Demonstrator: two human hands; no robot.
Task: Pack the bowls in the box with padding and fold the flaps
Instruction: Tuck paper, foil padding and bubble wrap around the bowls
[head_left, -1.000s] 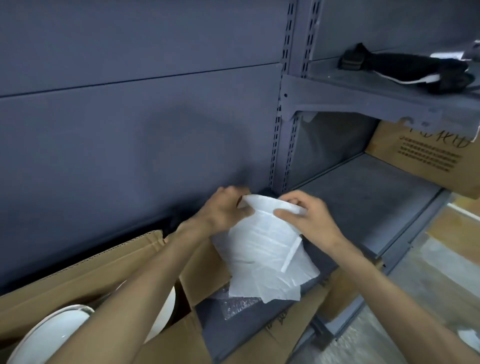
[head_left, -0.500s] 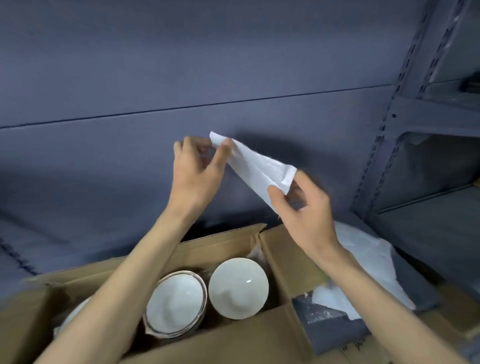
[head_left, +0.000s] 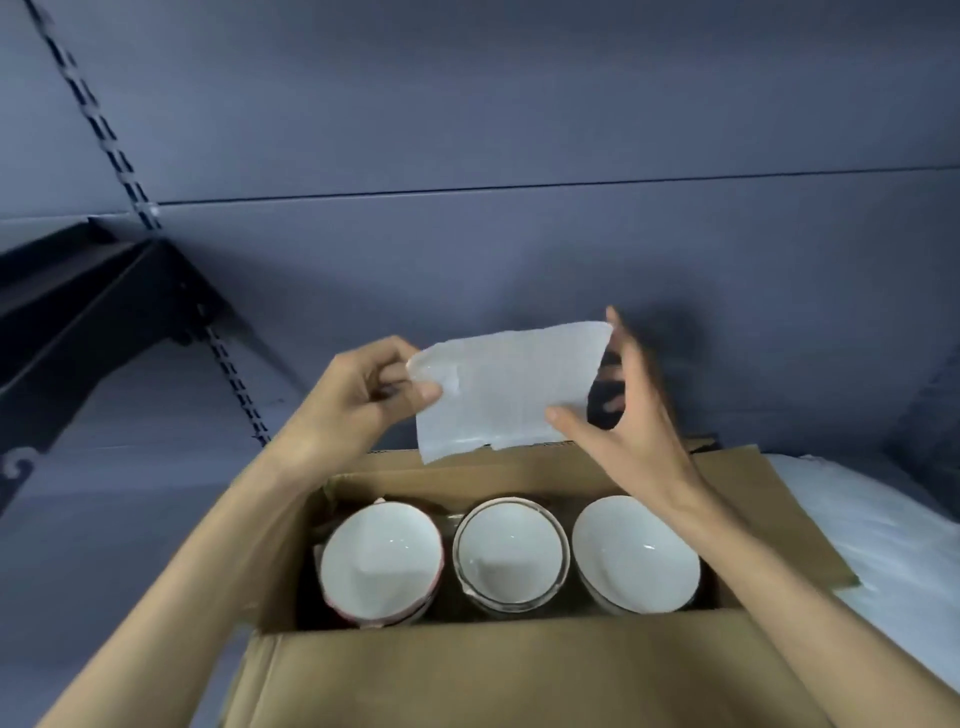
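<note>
1. Head view: three white bowls sit in a row inside the open cardboard box (head_left: 519, 670), all mouth up. The left bowl (head_left: 382, 564) has a reddish rim, the middle bowl (head_left: 510, 553) a dark one, and the right bowl (head_left: 635, 556) looks plain white.
2. Right above the box's far edge, a sheet of white foam padding (head_left: 506, 387) is held up in the air, not touching the bowls.
3. The left hand (head_left: 363, 395) has its grip pinched on the sheet's left edge, thumb in front, fingers curled behind.
4. The right hand (head_left: 631, 410) is at the sheet's right edge with its grip spread, fingers fairly straight; the thumb tip touches the lower right corner. It's blurry, so can't say more than that.
5. Box flaps are folded outward, nearest one toward the camera.
6. Just right of the box lies more white padding (head_left: 862, 525) on the grey shelf (head_left: 130, 467).
7. Behind the box is a grey back panel (head_left: 519, 130).
</note>
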